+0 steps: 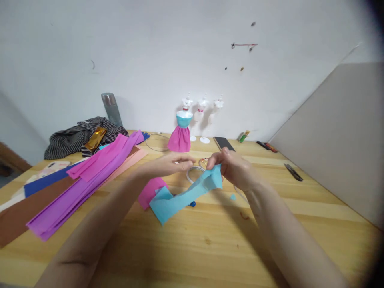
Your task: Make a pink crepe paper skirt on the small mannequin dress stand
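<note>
My right hand [237, 168] pinches one end of a light blue crepe paper strip [187, 197]. The strip slopes down to the left, and its lower end overlaps a pink paper piece [146, 193]. My left hand [171, 163] holds nothing; its fingers stretch toward the right, beside a white tape roll [189, 174]. Part of a blue-handled tool [192, 204] shows from under the strip. Behind my hands, a small dress form in a blue and pink paper dress [180, 138] stands with a white dress form [198, 113] and another white dress form [217, 106].
Purple crepe paper [81, 196] and brown crepe paper [36, 210] lie at left, near striped cloth [69, 138] and a flask [111, 110]. A phone [223, 143], a green bottle [244, 136] and a dark cutting tool [293, 172] lie toward the right. A wall rises behind the table.
</note>
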A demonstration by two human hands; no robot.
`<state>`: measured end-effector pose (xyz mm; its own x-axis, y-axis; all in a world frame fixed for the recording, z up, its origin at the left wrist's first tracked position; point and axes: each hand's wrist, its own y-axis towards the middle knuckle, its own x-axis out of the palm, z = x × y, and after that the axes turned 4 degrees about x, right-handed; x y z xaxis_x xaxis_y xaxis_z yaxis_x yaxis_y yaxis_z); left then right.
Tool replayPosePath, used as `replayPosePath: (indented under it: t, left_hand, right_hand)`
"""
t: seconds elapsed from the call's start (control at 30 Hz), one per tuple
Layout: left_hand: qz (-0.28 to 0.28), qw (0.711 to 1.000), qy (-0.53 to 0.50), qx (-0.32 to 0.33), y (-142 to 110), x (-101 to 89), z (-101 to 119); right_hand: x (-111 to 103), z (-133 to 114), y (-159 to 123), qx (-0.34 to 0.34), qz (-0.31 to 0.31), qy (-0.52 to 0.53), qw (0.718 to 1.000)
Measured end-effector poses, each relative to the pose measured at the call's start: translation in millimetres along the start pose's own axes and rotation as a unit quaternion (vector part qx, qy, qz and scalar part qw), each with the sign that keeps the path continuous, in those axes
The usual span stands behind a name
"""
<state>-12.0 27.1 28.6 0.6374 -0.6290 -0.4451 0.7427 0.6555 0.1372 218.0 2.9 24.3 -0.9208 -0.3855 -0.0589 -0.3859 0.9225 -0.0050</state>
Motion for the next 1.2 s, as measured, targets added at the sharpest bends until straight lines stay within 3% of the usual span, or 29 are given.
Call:
replayPosePath:
  t: [0.07,0.13,0.3,0.53,0.7,0.9,1.2]
  left_hand:
    - [-0.056,0.997,-0.051,0.028,6,11.4,-1]
    - [-0.075,0.992,-0.097,0.015,10,20.1,-2]
    - [-0.051,0.985,-0.161,-0.031,12,26.4,-2]
    - [-0.031,0.973,-0.212,-0.087,16,38.7,-14]
    - [-0.030,0.975,-0.201,-0.086,17,37.5,-20]
    - [-0.008,0.980,-0.177,-0.087,15,29.9,-19]
    - [-0.081,0.965,-0.225,-0.107,16,39.4,-22]
  right_hand:
    - [4,-2,-2,-0.003,-0.016,-0.006,1.000]
    - [6,-2,-4,-0.003,-0.029,-0.004,1.000]
    - [0,-1,-4,-0.003,-0.048,-0.031,0.998]
    - [0,-5,-3,-0.015,-0.024,-0.163,0.986]
    - [3,-6,-2,0.013,-0.015,-0.155,0.988]
    - [-1,-3,0,0.018,0.039,-0.140,0.989]
    - [-4,-3,2,-0.015,0.144,-0.088,0.985]
